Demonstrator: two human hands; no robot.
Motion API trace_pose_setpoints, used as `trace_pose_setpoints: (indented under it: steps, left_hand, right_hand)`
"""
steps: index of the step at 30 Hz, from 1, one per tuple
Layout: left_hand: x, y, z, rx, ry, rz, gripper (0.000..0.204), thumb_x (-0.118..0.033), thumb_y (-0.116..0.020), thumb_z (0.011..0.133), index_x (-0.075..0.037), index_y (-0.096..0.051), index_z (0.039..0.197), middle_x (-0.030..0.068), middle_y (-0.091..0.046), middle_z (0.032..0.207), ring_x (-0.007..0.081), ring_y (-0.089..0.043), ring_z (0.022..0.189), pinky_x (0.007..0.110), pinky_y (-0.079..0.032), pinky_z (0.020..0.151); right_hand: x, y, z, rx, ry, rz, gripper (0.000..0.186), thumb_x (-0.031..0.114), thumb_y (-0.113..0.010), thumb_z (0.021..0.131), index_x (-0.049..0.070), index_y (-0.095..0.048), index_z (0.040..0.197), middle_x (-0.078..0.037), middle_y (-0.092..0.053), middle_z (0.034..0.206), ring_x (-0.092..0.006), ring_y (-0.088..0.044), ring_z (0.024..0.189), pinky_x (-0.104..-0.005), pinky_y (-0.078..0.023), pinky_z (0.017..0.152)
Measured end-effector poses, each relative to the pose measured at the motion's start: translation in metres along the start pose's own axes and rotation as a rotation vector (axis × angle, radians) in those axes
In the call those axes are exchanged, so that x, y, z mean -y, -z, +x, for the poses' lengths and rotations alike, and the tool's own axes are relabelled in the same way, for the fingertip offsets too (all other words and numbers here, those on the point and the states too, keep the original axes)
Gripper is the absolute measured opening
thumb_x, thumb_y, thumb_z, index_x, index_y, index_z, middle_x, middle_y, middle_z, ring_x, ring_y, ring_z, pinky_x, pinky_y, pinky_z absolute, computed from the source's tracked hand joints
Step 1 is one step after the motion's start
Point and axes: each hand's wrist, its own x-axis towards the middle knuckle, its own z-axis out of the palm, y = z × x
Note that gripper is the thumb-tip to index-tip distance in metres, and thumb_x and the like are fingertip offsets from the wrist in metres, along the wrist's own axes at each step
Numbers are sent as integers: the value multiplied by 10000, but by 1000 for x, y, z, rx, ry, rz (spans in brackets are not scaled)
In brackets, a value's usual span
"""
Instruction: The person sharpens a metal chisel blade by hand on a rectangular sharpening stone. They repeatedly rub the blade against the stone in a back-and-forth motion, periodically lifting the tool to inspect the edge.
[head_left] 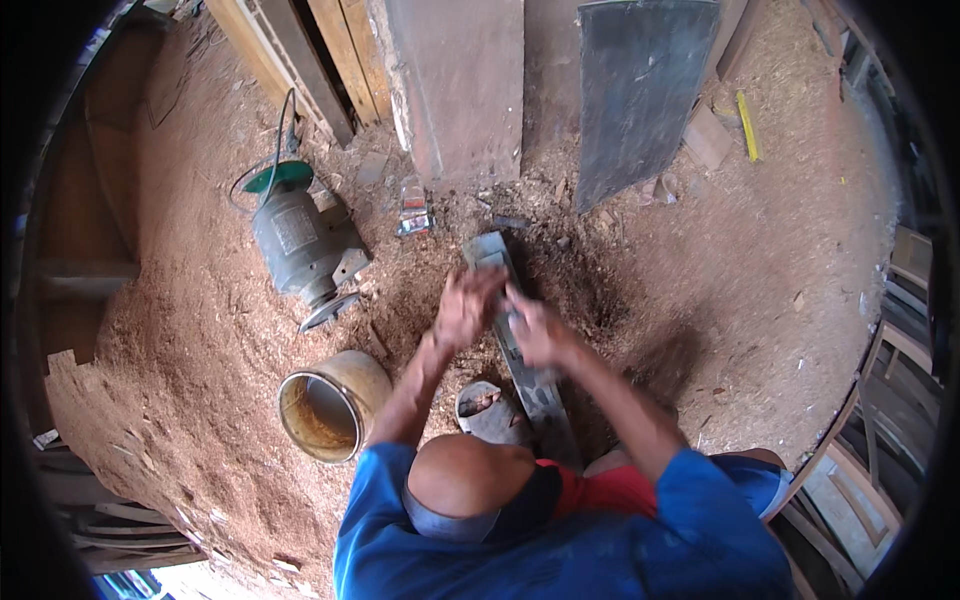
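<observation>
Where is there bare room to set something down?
Widest: shavings-strewn floor between the right hand and the wooden stack. Another lies left of the bucket. Crowded: around the grey bar, with the can beside it and the motor farther left.

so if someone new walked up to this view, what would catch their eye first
Probably the left hand and right hand, blurred and close together over the long grey bar near the centre. Next, perhaps, the bulky grey motor with a green end, at upper left. Then the bright yellow strip at upper right, vivid against the brown ground.
</observation>
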Motion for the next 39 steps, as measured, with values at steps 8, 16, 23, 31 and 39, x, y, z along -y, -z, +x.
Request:
trace_pose_setpoints:
  steps: [8, 16, 23, 31, 39]
  left_hand:
    - [-12, -27, -20, -50, 62, 36, 531, -390, -684, 929, -174, -617, 1409, 51, -614, 1468, 167, -579, 1353, 686, -250, 1098]
    - [-35, -36, -49, 96, 62, -25, 655, -368, -784, 848, -157, -598, 1439, 80, -586, 1493, 235, -529, 1404, 613, -297, 1128]
    - [-4, -19, 3, -108, 5, 137, 523, -507, -722, 887, -174, -704, 1290, 21, -699, 1355, 165, -636, 1287, 637, -299, 1092]
    - [-40, -40, -60, -63, 86, -37, 461, -401, -787, 857, -161, -729, 1246, 75, -716, 1309, 227, -655, 1268, 561, -361, 1067]
    - [24, 3, 28, -43, -11, -3, 504, -464, -787, 858, -167, -720, 1260, 78, -691, 1359, 207, -649, 1268, 623, -294, 1108]
  right_hand:
    - [-25, -42, -17, -206, 166, 16, 894, 45, -547, 897, 18, -40, 1632, -249, -635, 1351, -490, -697, 922, -549, -552, 865]
    - [-41, -45, -47, -142, 96, -37, 792, 150, -494, 958, 43, -106, 1640, -267, -625, 1362, -474, -673, 1103, -502, -540, 1007]
    - [-10, -18, -12, -115, 54, 38, 845, 106, -516, 959, 82, -35, 1653, -147, -616, 1438, -386, -741, 907, -469, -601, 838]
    - [-39, -47, -57, 19, -23, 48, 719, 200, -515, 985, 95, -222, 1633, -248, -572, 1442, -474, -672, 1104, -509, -492, 1078]
    - [-9, -10, 20, 0, -3, 165, 727, 152, -549, 966, 81, -240, 1620, -242, -696, 1241, -336, -731, 773, -440, -604, 770]
